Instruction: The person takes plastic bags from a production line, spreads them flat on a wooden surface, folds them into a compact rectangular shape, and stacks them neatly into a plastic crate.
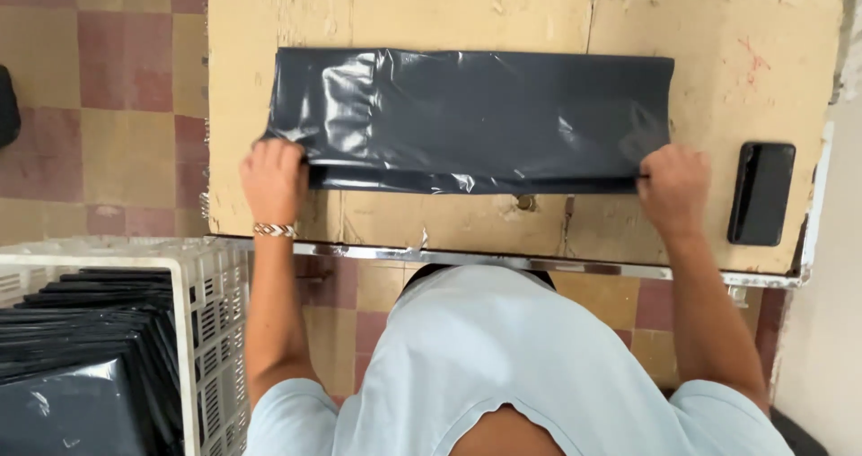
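dark grey plastic bag (pixel 476 119) lies flat across the worn desk (pixel 431 12), folded into a long strip. left hand (pixel 274 179) and right hand (pixel 673 187) each clenched on a near corner. looks mid-fold: finished bags (pixel 85 348) are already stacked in the white crate (pixel 208 330) beside the desk, phone (pixel 761 193) untouched.

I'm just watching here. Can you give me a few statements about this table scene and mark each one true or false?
1. Both hands grip the dark plastic sheet by its near edge: left hand, right hand. True.
2. A black phone lies left of the sheet. False: it lies to the right.
3. The white crate holds dark folded sheets. True.
4. The wristband is on the right wrist. False: the left.
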